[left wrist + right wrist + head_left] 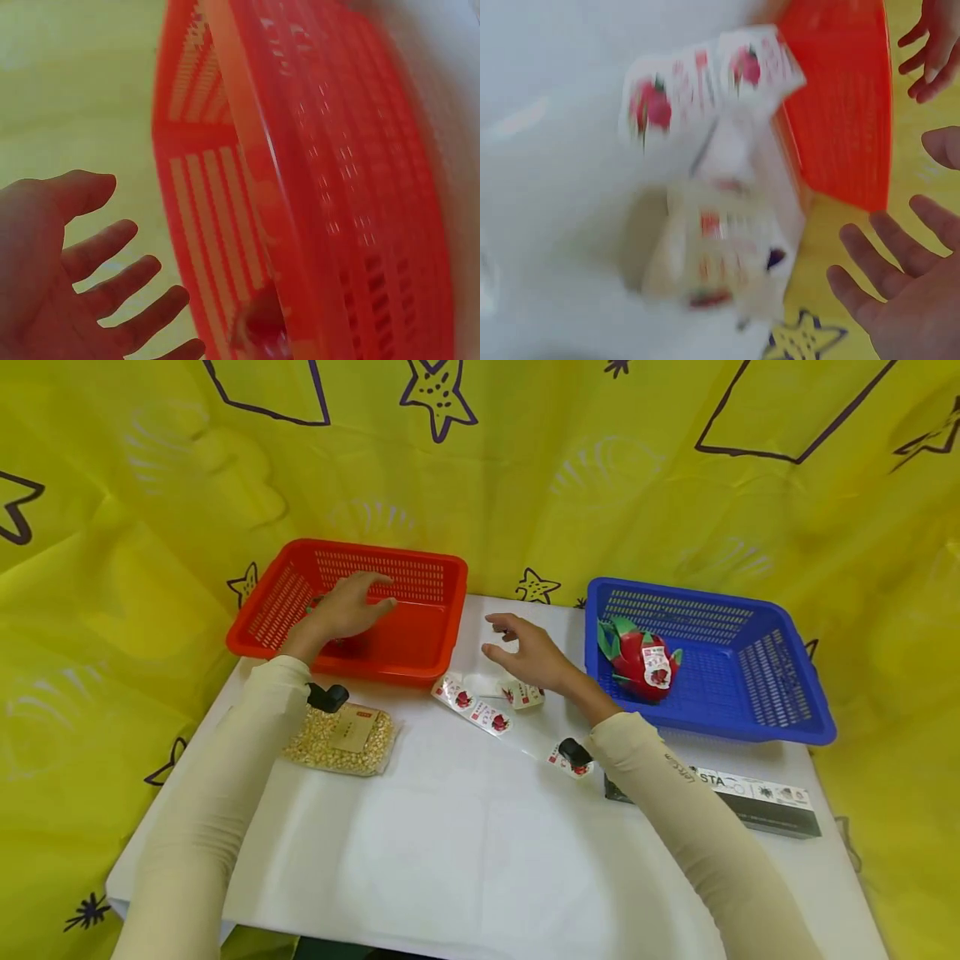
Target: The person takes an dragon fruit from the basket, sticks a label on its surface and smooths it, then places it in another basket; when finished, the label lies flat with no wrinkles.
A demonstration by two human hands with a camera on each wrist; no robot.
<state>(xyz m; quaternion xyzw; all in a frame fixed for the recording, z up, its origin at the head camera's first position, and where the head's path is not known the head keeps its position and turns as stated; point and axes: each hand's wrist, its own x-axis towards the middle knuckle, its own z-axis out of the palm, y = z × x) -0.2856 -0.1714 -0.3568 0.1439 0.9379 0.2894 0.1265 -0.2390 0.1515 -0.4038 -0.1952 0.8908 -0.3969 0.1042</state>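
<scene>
My left hand [347,610] hovers over the red basket [420,635], fingers spread and holding nothing. Beneath it in the basket lies a red object [262,326] with a bit of green, mostly hidden by the hand. Between the two baskets, my right hand [534,652] is raised above the table with relaxed fingers and nothing in its grasp. Below it a strip of dragon fruit stickers [480,713] lies on the white tabletop, one end bent over into a loop [522,695]. A dragon fruit [651,664] bearing a sticker sits at the left of the blue basket [712,681].
A clear bag of yellow corn kernels [352,743] lies in front of the red basket. Partly behind the right sleeve is a long, narrow box [772,806]. A yellow patterned cloth [510,485] hangs behind the table [435,860].
</scene>
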